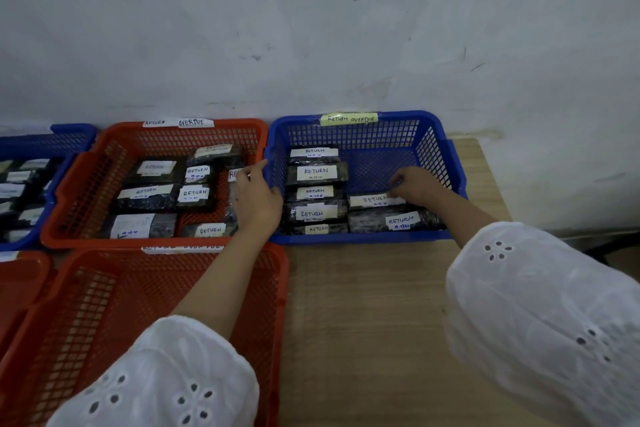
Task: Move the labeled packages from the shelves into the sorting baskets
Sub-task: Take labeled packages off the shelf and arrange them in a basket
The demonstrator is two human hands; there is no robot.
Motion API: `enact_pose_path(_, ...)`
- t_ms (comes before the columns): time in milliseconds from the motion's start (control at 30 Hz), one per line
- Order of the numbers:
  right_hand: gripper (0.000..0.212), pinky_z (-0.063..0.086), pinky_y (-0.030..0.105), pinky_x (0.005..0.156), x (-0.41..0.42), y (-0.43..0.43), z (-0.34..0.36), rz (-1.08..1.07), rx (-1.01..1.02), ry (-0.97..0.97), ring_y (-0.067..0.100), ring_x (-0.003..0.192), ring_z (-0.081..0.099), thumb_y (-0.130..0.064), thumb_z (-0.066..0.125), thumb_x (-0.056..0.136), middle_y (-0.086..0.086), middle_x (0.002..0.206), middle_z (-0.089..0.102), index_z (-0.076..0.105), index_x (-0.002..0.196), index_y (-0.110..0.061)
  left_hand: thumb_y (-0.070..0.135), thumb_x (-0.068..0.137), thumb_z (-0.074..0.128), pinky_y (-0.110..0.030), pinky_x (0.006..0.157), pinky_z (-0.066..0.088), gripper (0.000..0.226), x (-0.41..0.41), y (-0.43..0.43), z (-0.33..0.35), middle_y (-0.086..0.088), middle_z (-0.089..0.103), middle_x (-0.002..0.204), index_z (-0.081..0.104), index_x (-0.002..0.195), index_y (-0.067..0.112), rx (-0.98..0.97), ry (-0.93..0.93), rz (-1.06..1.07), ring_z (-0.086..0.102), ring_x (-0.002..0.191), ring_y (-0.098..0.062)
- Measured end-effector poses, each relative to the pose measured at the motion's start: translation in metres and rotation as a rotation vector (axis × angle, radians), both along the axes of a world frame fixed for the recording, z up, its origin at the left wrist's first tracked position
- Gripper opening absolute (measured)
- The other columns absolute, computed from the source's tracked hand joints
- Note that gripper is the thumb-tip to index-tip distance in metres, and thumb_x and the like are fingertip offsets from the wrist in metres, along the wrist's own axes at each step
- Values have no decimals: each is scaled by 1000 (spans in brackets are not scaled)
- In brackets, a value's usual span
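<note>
Left hand (258, 198) fingers curled over blue basket (360, 135) rim; right hand (417, 185) pinching package (367, 202).

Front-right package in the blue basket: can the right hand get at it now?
Probably yes. The right hand holds the neighbouring package just behind it. The front-right package lies uncovered with nothing on it, and the blue basket is open-topped.

Dim, flat, cool light. Soft shadow inside blue basket (446, 163). Wall (311, 28) above basket evenly grey. Whole frame slightly soft; sleeves (554, 322) below basket blurred. Wide-angle bending left of basket.
</note>
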State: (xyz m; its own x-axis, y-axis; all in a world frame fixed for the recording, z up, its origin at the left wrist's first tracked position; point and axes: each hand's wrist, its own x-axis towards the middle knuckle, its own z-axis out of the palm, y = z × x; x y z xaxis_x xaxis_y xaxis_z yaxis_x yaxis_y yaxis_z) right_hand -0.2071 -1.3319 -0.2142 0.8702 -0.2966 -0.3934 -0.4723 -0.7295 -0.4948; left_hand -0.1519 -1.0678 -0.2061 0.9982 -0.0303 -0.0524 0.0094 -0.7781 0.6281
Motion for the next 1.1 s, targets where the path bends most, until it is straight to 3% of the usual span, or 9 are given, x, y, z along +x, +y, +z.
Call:
enact_pose_path(167,44,40,33,96,-14,16,18,-19,54,-155,27,120,49,-32,65,88,13,129,54,56,124,-9,14,90,58,-38,108,29,52,-10,10,12,-11,31,144,41,139,19,-41,-110,-145,29,132,-25)
enact_pose_path(300,44,41,37,100,-33,48,44,-87,236,-251,21,124,45,-37,61,90,6,137,45,51,128,-20,16,90,60,-28,106,23,53,-25,25,27,-11,33,141,41,139,18,-97,-159,-298,27,131,-24)
enact_pose_path(467,42,38,28,88,-60,104,74,-179,396,-367,16,116,49,-39,57,92,3,129,50,49,130,-23,20,90,60,-24,102,19,56,-44,60,41,-7,37,140,38,141,22,-125,-173,-503,25,131,-20)
enact_pose_path(600,36,39,16,74,-82,157,86,-247,485,-460,10,104,51,-35,56,94,-1,120,53,52,127,-22,23,89,62,-33,109,23,57,-61,98,47,-6,37,141,37,140,27,-164,-165,-601,25,133,-21)
enact_pose_path(667,35,39,15,73,-92,186,85,-235,519,-469,9,104,52,-34,56,94,-2,123,55,53,126,-22,23,89,62,-34,109,27,56,-72,122,50,-4,37,139,37,139,31,-204,-157,-624,27,132,-19)
enact_pose_path(767,33,39,19,82,-108,226,81,-210,556,-453,10,110,53,-34,57,93,-3,126,56,56,124,-23,22,89,62,-31,107,24,55,-92,161,54,0,38,138,35,136,36,-221,-164,-641,28,131,-15)
enact_pose_path(867,32,44,16,76,-123,266,84,-169,566,-448,5,103,56,-35,57,93,-5,118,57,58,123,-24,23,89,63,-30,109,21,56,-112,203,55,5,37,136,35,136,35,-224,-165,-637,25,131,-9)
enact_pose_path(1000,29,49,29,92,-147,325,85,-112,576,-458,14,108,59,-35,58,92,0,116,62,59,118,-24,22,87,66,-27,108,21,58,-145,259,56,2,40,136,38,137,30,-229,-200,-565,29,130,-14)
enact_pose_path(1100,20,46,20,84,-170,373,86,-78,607,-474,8,102,59,-32,60,92,-1,110,64,62,111,-25,20,85,67,-27,109,24,59,-175,301,58,0,42,134,40,137,26,-230,-202,-545,33,128,-14)
